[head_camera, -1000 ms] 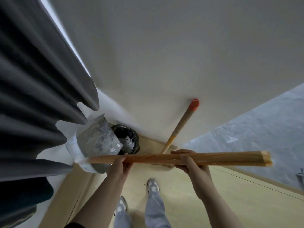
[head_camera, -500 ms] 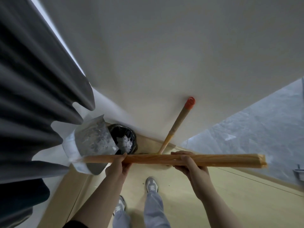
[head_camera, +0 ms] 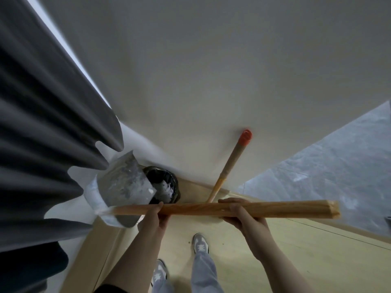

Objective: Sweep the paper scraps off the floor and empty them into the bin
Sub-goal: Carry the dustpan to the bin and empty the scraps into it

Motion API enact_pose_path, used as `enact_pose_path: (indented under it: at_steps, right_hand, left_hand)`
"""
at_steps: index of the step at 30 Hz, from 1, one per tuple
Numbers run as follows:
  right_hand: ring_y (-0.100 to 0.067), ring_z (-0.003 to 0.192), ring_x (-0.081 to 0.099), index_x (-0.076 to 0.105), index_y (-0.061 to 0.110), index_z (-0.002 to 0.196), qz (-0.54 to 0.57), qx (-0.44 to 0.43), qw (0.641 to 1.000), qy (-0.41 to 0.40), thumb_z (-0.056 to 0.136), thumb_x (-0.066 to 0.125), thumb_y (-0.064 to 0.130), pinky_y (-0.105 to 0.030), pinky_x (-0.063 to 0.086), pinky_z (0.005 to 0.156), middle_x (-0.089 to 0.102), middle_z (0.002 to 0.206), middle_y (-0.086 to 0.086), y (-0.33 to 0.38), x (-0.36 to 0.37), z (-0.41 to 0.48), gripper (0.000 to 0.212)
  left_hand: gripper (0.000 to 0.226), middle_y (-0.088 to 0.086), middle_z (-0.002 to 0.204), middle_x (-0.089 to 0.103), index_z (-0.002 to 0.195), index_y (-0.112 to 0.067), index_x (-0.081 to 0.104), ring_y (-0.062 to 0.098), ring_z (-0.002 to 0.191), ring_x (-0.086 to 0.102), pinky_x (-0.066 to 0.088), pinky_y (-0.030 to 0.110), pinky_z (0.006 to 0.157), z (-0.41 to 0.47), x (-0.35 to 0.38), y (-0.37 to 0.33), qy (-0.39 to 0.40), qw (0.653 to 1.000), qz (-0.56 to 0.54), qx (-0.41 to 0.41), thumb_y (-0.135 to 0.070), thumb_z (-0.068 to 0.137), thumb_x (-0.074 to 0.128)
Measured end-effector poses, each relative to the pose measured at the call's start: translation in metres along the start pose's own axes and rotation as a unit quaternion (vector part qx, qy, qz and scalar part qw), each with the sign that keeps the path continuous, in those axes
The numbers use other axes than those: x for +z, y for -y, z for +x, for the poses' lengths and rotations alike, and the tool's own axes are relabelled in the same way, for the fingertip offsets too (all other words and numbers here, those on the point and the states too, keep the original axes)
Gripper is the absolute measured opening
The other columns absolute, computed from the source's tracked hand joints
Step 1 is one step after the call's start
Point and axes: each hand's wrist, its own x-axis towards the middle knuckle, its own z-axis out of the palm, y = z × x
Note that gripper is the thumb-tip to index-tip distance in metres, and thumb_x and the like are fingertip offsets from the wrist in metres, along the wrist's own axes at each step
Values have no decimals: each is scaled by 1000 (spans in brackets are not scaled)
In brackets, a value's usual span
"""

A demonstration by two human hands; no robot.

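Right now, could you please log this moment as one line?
left hand: grips dustpan handle; right hand: grips dustpan handle; dustpan: tipped over bin; broom: leaning on wall

Both forearms are bare and reach forward from the lower edge of the head view, converging slightly. Left hand [head_camera: 157, 215] grips the wooden handle [head_camera: 296, 209] from beneath, fingers curled round it. Right hand [head_camera: 240, 214] grips the same handle further right, fingers wrapped over the far side, thumb across the top. The hands are apart and level.
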Motion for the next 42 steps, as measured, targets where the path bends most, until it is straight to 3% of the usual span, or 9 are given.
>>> enact_pose_path:
  at_steps: [7, 13, 18, 22, 24, 31, 35, 39, 42]
  right_hand:
    - [-35, 101, 68, 74, 0, 94, 6, 3, 1000, -20, 94, 54, -1, -41, 59, 85, 74, 101, -17, -4, 2, 0, 20]
    - [-32, 98, 71, 74, 1, 95, -32, -1, 999, -14, 94, 54, -1, -42, 60, 85, 75, 99, -17, 3, 3, 1, 20]
    - [-28, 97, 72, 73, 1, 97, -60, -4, 998, 5, 94, 54, -1, -46, 58, 89, 75, 99, -15, 9, 3, -3, 20]
    - [-27, 97, 72, 73, 2, 99, -85, -13, 996, 28, 93, 56, -1, -46, 57, 89, 75, 99, -15, 14, 11, -11, 18]
    - [-27, 97, 71, 73, 1, 99, -91, -19, 995, 29, 92, 57, -1, -46, 58, 88, 75, 99, -14, 16, 16, -13, 18]
    - [-28, 88, 73, 73, 0, 96, -144, -51, 987, 51, 91, 58, -4, -30, 59, 72, 76, 91, -14, 28, 41, -27, 17]
    - [-18, 74, 74, 74, 3, 93, -183, -95, 976, 71, 88, 64, 0, -21, 56, 61, 77, 81, -7, 47, 68, -44, 11]
    - [-14, 67, 72, 76, 13, 83, -246, -170, 953, 42, 82, 74, 11, -22, 57, 59, 76, 76, 0, 68, 105, -66, 3]
    - [-10, 74, 71, 75, 23, 79, -289, -217, 933, 2, 78, 77, 20, -23, 60, 67, 75, 79, 4, 76, 126, -83, 4]
  left_hand:
    - [29, 15, 97, 63, 112, -3, 54, 23, 82, 63, 55, 29, 43, -1, -4, -1, -3, 1000, 1, 3, 3, 84, 62]
    - [8, 13, 88, 61, 94, -4, 53, 22, 78, 60, 55, 28, 41, -16, 1, 3, 5, 1000, 12, -19, 2, 90, 56]
    - [15, 15, 89, 63, 104, -3, 52, 24, 79, 62, 55, 28, 42, -18, -10, 7, 12, 999, -2, -33, 1, 90, 56]
    - [3, 11, 60, 71, 89, -1, 54, 23, 77, 63, 57, 28, 44, -25, -18, 6, 24, 998, -9, -52, -2, 92, 56]
    - [4, 10, 56, 70, 89, -1, 54, 23, 80, 62, 57, 28, 45, -28, -21, 3, 29, 998, -8, -55, -2, 92, 56]
    - [5, 16, 72, 70, 93, 1, 52, 25, 68, 70, 58, 32, 46, -41, -31, -16, 33, 998, -1, -61, -2, 92, 57]
    - [15, 21, 98, 63, 104, 2, 52, 30, 90, 64, 61, 39, 59, -58, -36, -30, 62, 996, 28, -57, -5, 92, 57]
    - [27, 24, 105, 63, 115, 4, 52, 31, 88, 65, 60, 36, 51, -80, -44, -53, 84, 992, 68, -57, -9, 92, 59]
    - [31, 25, 100, 63, 119, 5, 52, 30, 83, 64, 60, 35, 51, -97, -52, -67, 91, 988, 110, -60, -11, 93, 59]
